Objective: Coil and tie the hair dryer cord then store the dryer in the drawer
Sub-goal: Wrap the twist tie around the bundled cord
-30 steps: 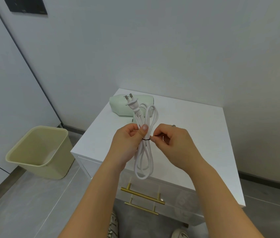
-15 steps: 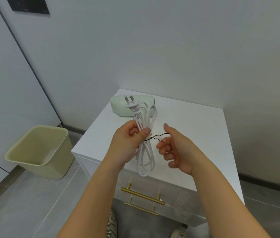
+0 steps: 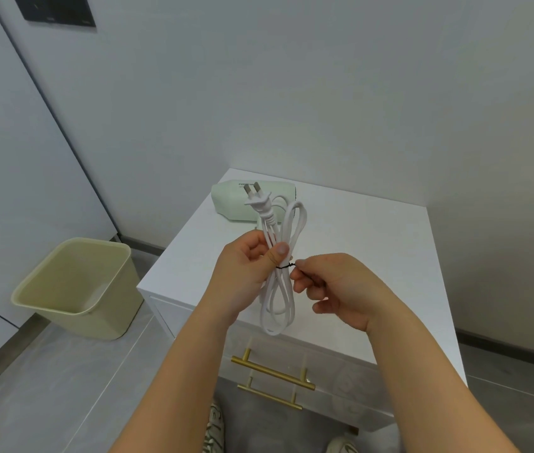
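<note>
Hands meet above the white cabinet [image 3: 373,256]. The left hand [image 3: 246,273] is curled round the middle of the coiled cord [image 3: 283,289], with its thumb pressed across the front. The right hand [image 3: 334,289] pinches the end of a thin black tie [image 3: 287,265] between thumb and forefinger, its other fingers loosely bent.

One cabinet stands against the wall, with two brass bar handles [image 3: 272,372] on its front, one above the other. One pale yellow bin [image 3: 76,289] sits on the floor off its left side. One hair dryer [image 3: 233,201], pale green with small grey lettering, lies on its side at the back left corner of the top, its long axis roughly along the back edge.

The single cord is white and smooth, folded into a long, narrow hank of several strands. It is held upright over the front half of the top, with loops at both ends, the lower ones hanging below the hands. Its one plug [image 3: 257,201], white with two flat metal prongs, sits at the upper end and points up and to the left. The one tie circles the hank just under the left thumb, its twisted stub sticking out to the right.
</note>
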